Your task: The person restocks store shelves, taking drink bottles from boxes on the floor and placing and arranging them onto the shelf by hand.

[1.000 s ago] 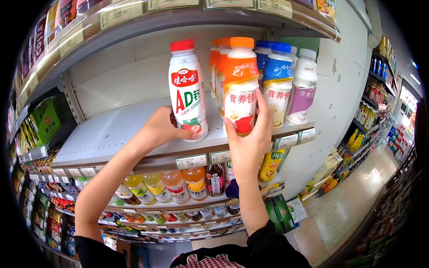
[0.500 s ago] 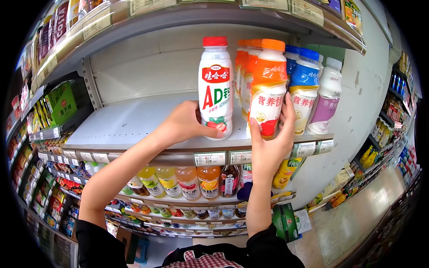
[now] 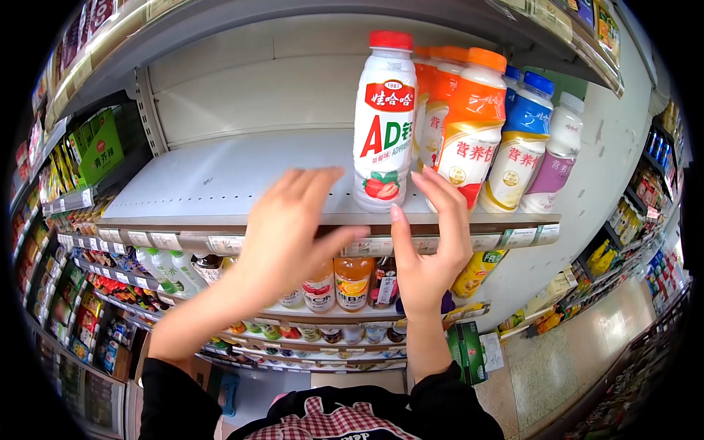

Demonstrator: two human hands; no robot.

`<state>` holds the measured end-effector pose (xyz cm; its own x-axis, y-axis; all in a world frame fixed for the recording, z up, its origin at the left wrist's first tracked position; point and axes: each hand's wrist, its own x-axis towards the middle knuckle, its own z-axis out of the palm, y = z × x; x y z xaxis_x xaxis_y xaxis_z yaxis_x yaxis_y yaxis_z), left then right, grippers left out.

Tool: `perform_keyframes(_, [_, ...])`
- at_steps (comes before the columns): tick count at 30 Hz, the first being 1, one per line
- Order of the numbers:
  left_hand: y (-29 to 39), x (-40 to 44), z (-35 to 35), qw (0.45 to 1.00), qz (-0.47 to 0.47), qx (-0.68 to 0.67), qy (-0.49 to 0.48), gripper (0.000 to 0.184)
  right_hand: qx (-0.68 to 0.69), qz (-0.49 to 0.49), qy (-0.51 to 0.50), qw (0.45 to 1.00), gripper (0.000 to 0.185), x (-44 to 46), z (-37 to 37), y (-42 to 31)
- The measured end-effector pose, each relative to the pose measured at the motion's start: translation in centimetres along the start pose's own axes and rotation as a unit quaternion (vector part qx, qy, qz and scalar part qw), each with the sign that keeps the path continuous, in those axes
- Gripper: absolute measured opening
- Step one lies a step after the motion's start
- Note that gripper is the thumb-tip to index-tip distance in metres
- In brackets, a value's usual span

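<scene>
Red-capped Wahaha AD bottle (image 3: 384,143) stood upright near the front edge of the shelf (image 3: 242,172), label facing out, leftmost in the front row. Left hand (image 3: 286,224) was motion-blurred, fingers spread, apart from the bottle and holding nothing. Right hand (image 3: 436,257) was open too, thumb and fingers parted just by the bottle's lower right side; couldn't tell if a fingertip touched it. Placement looked done: bottle standing, no grip on it. To its right, an orange-capped bottle (image 3: 473,128), a blue-capped bottle (image 3: 521,147) and a purple-labelled bottle (image 3: 554,165) stood lined up, more orange caps behind. Only the hands' full withdrawal seemed left for this bottle; couldn't tell whether any straightening remained.
</scene>
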<state>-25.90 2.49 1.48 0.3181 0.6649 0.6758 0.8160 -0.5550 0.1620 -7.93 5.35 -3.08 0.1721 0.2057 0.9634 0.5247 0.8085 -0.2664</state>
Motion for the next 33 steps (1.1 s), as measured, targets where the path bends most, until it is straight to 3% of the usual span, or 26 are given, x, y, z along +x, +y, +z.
perform_keyframes(3, [1.6,-3.2,0.9,0.987,0.103,0.112,0.060,0.076,-0.030,0.019,-0.016,0.999,0.049,0.1,0.6,-0.4])
perform_keyframes(6, [1.6,-4.8,3.2,0.978,0.113,0.154,0.084,0.074,-0.057,0.022,-0.022,0.998,0.057,0.1,1.6,-0.7])
perform_keyframes(7, [1.5,-5.1,3.8,0.976,0.107,0.171,0.086,0.062,-0.063,0.019,-0.023,0.998,0.060,0.2,1.8,-0.6])
perform_keyframes(10, [0.3,-5.3,4.8,0.962,0.135,0.216,0.103,0.052,-0.069,0.020,-0.018,0.997,0.063,0.3,2.5,-0.7])
perform_keyframes(14, [-0.5,-5.4,5.0,0.963,0.145,0.198,0.109,0.052,-0.057,-0.001,-0.001,0.998,0.061,0.2,2.6,-0.7])
perform_keyframes(17, [-0.1,-6.3,4.4,0.977,0.129,0.114,0.129,0.063,-0.035,-0.030,0.022,0.999,0.051,-0.4,2.3,-1.2])
perform_keyframes(21, [-1.4,-9.6,4.1,0.954,0.123,0.142,0.232,0.054,0.037,-0.038,0.015,0.998,0.041,-2.5,2.2,-2.7])
perform_keyframes(24, [-5.1,-12.2,3.6,0.937,0.064,0.190,0.286,0.055,0.072,-0.040,-0.013,0.997,0.034,-4.1,2.2,-3.6])
perform_keyframes(26, [-7.6,-13.5,2.2,0.940,0.023,0.199,0.276,0.062,0.087,-0.034,-0.036,0.995,0.034,-4.7,2.2,-3.8])
perform_keyframes(33, [-11.0,-13.8,-1.6,0.944,0.063,0.236,0.222,0.066,0.141,-0.020,-0.058,0.988,0.033,-5.3,3.4,-5.3])
